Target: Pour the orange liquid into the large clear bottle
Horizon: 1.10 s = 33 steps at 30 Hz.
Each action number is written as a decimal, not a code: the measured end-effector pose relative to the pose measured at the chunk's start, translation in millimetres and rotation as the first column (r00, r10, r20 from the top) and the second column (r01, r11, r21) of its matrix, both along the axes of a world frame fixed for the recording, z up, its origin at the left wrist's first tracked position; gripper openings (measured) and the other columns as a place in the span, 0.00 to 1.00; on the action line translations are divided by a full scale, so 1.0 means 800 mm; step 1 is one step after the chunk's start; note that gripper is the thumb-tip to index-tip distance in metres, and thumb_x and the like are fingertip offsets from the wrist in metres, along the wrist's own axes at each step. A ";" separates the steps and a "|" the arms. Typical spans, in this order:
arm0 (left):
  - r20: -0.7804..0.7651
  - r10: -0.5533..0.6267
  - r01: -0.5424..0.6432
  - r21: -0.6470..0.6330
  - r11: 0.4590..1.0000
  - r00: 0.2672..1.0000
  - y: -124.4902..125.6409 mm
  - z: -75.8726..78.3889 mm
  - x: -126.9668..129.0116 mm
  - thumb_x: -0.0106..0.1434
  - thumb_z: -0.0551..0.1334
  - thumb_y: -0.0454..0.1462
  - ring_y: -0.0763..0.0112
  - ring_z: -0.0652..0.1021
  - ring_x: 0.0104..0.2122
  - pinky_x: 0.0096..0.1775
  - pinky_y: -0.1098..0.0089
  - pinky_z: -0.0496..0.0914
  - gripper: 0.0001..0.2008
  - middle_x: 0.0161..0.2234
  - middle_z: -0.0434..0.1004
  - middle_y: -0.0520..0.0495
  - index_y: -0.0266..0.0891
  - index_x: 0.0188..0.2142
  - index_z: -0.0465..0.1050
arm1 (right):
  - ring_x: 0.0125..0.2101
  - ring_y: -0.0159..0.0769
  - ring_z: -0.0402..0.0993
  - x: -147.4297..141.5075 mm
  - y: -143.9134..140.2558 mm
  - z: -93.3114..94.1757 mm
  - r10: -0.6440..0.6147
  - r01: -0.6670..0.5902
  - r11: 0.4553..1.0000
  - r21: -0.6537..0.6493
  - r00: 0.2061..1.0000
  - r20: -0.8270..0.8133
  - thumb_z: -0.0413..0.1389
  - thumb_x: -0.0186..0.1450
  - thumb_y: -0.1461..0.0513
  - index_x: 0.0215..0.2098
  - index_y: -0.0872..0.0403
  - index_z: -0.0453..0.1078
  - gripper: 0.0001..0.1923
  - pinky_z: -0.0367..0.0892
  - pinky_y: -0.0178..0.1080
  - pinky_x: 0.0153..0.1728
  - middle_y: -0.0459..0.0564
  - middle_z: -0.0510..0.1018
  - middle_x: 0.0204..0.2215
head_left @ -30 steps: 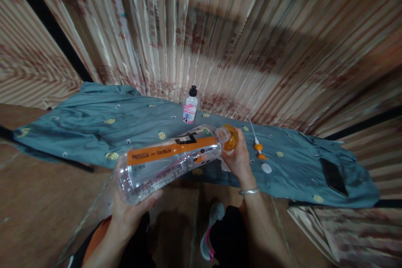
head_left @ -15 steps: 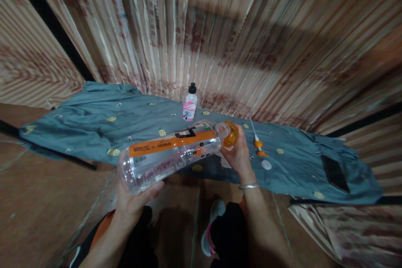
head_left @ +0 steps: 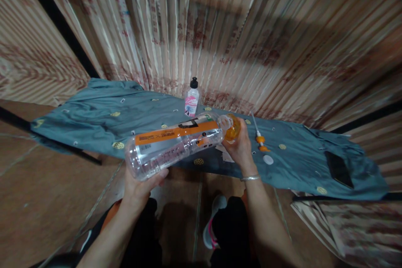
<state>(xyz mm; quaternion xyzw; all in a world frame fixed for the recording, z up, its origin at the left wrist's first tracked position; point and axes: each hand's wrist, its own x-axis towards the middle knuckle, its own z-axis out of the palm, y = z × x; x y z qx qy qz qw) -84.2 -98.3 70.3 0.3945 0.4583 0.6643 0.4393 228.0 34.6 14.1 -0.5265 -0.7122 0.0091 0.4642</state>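
The 2 hands hold a large clear bottle (head_left: pixel 176 144) aslant above the table's teal cloth (head_left: pixel 91 117), its base end reaching past the near edge in view. The left hand (head_left: pixel 138 188) cups that base, thumb along the side, other fingers mostly hidden. The right hand (head_left: pixel 241 146) wraps an amber container (head_left: pixel 233 129) against the bottle's neck; whether the neck enters it, I cannot tell. A small black-capped bottle (head_left: pixel 191 102) stands just beyond, near the far edge and curtain (head_left: pixel 201 29). Right of the hands lie an orange pump (head_left: pixel 260 140) and white disc (head_left: pixel 268 159); cloth stretches from there toward a dark phone (head_left: pixel 339 169) near the right end.
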 end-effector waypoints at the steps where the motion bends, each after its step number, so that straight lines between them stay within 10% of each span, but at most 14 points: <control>1: 0.028 -0.001 0.001 -0.010 1.000 1.000 0.000 0.001 0.000 0.53 0.87 0.48 0.76 0.74 0.21 0.22 0.75 0.68 0.29 0.30 0.82 0.57 0.42 0.43 0.74 | 0.70 0.56 0.78 0.000 0.001 0.000 0.000 0.000 1.000 0.005 1.000 0.001 0.72 0.67 0.59 0.77 0.53 0.60 0.45 0.75 0.63 0.74 0.65 0.79 0.69; 26: 0.025 -0.138 0.134 0.105 0.985 0.990 0.015 -0.027 -0.028 0.57 0.86 0.43 0.70 0.78 0.19 0.19 0.72 0.68 0.41 0.31 0.83 0.58 0.46 0.62 0.67 | 0.72 0.59 0.77 0.006 0.007 -0.012 -0.017 0.015 0.999 0.028 0.998 0.067 0.73 0.65 0.59 0.78 0.53 0.59 0.48 0.73 0.66 0.75 0.67 0.78 0.71; 33: 0.020 -0.131 0.129 0.097 0.987 0.991 0.016 -0.022 -0.027 0.55 0.87 0.44 0.70 0.77 0.19 0.19 0.72 0.67 0.35 0.30 0.81 0.57 0.46 0.53 0.69 | 0.72 0.59 0.78 0.004 0.005 -0.012 -0.033 0.031 0.999 0.028 0.996 0.084 0.72 0.66 0.59 0.78 0.54 0.59 0.47 0.74 0.66 0.75 0.67 0.78 0.70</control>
